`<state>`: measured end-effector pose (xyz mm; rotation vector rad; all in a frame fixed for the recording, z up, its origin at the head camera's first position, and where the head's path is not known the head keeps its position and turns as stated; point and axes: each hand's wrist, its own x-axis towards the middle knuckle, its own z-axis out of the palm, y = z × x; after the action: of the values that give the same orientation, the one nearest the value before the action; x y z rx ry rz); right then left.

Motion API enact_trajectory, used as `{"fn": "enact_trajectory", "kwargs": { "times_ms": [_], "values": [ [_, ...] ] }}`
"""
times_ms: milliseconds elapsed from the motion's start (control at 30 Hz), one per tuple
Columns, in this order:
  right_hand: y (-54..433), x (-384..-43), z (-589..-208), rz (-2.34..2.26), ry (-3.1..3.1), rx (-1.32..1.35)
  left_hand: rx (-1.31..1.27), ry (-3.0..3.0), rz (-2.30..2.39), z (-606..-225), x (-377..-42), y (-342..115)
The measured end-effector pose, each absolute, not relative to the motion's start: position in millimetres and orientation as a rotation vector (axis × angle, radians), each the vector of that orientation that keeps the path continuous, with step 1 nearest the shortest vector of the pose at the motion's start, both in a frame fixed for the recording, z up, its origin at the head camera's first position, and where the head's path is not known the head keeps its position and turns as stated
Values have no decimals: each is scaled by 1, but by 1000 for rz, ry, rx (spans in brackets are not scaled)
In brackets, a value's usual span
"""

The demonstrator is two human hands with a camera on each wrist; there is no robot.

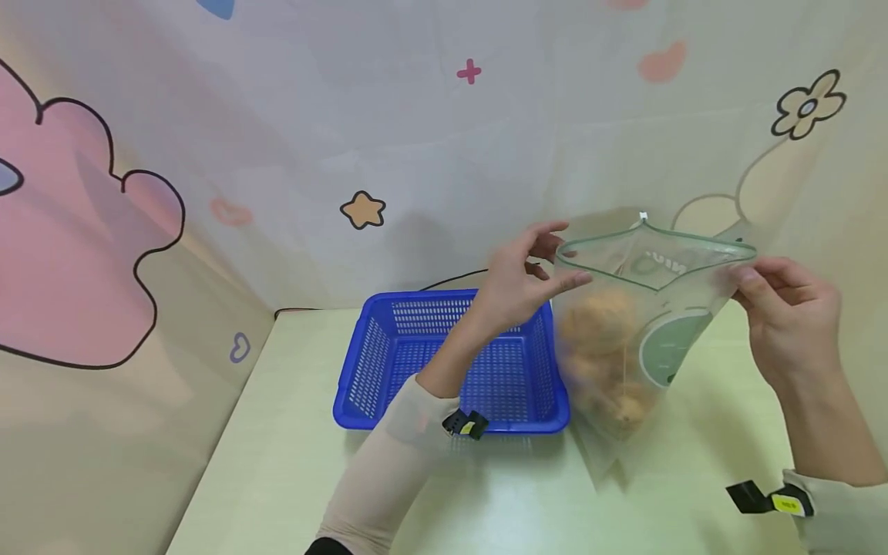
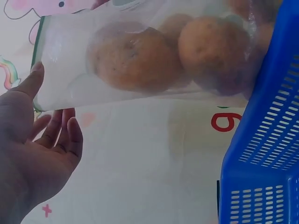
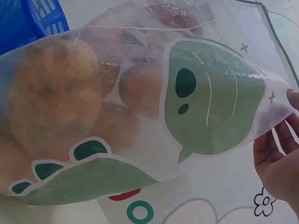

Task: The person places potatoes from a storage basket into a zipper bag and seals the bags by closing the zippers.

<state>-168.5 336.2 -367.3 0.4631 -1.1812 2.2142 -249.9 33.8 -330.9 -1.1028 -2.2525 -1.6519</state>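
Observation:
A translucent zip bag (image 1: 666,308) with a green-edged mouth hangs upright over the table, its mouth spread apart. Green cartoon shapes are printed on its front. Several round, orange-brown lumps (image 2: 135,58) with dark specks fill its lower part; through the film I cannot tell their kind. My left hand (image 1: 516,277) pinches the left corner of the mouth, thumb in front and fingers behind. At the opposite corner my right hand (image 1: 798,324) pinches the bag (image 3: 215,102) between thumb and fingers.
A blue perforated plastic basket (image 1: 454,425) stands on the pale green table (image 1: 277,462), left of the bag and beneath my left forearm. Nothing shows inside it. A cartoon-printed cloth (image 1: 312,116) hangs behind, and a thin black cable (image 1: 451,277) runs along the table's back edge.

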Motion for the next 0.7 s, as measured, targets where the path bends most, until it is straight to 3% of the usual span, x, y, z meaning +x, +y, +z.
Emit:
{"fn": "enact_trajectory", "kwargs": {
  "times_ms": [233, 467, 700],
  "values": [
    [341, -168, -370, 2294, -1126, 534, -879, -2037, -1463, -340, -204, 44],
    [341, -169, -370, 2334, -1136, 636, -1089, -2028, -1011, -335, -160, 68],
    [359, -191, -384, 2494, -1245, 1038, -1057, -2150, -801, -328, -150, 82]
  ]
}}
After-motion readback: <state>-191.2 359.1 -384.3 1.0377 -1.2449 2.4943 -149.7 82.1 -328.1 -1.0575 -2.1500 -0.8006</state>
